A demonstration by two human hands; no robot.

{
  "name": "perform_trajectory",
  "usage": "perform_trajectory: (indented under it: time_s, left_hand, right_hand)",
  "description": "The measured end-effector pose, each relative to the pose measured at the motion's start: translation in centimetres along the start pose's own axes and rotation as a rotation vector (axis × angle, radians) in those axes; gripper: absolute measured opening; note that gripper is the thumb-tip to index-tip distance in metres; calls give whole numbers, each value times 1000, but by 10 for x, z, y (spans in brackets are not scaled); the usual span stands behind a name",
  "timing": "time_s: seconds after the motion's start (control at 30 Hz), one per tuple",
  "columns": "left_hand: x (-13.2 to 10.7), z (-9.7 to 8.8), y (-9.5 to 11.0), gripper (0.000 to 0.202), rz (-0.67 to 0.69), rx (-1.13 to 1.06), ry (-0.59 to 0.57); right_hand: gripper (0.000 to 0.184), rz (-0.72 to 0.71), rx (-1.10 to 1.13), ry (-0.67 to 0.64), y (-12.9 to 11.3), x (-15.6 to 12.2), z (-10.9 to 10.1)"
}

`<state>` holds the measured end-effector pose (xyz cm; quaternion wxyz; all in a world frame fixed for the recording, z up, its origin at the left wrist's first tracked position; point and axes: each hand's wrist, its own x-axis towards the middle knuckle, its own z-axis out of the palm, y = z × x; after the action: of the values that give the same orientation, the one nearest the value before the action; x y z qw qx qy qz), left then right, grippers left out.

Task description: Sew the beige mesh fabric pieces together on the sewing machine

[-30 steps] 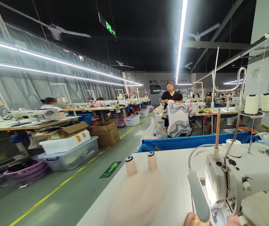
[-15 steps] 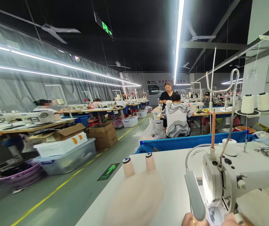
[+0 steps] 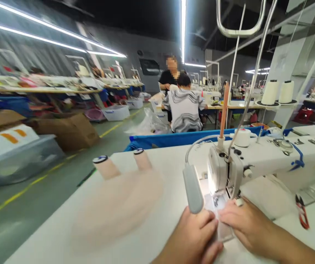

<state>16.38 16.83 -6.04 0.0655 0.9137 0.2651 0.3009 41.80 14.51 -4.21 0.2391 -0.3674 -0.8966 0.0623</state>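
My left hand (image 3: 197, 236) lies with curled fingers on a small pale fabric piece (image 3: 225, 231) just in front of the needle of the white sewing machine (image 3: 259, 159). My right hand (image 3: 245, 223) comes in from the right. Its fingers are stretched out flat on the same piece, beside the presser foot (image 3: 217, 201). A grey lamp head (image 3: 192, 189) on a bent arm hangs right above my left hand. A blurred heap of pale pink cloth (image 3: 119, 209) lies on the white table (image 3: 64, 242) to the left.
Two pink thread cones (image 3: 105, 167) stand behind the heap. Red snips (image 3: 302, 212) lie at the right of the machine. White thread spools (image 3: 270, 92) sit on a stand behind it. Beyond a blue bin edge (image 3: 179, 139), a seated person (image 3: 184, 110) works. Boxes (image 3: 69, 130) line the aisle.
The camera has tipped down and swung left to right, so both hands now show in full at the needle. Before, only their tops peeked in at the bottom edge.
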Motion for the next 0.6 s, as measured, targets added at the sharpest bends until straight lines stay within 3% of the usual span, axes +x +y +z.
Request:
perform_trajectory:
  time_s: [0.2,0.37,0.6]
  left_hand:
    - [6,-15,15,19,0,-27,-50]
    - [2,-11,12,13,4,7,-43]
    - [0,-5,14,20,16,42,-4]
  right_hand:
    - [30,14,-17,-95,-12,8,-21]
    - [31,2,-43,-84,-11,8,-19]
    - [30,-11,-97,-72,-12,9,-23]
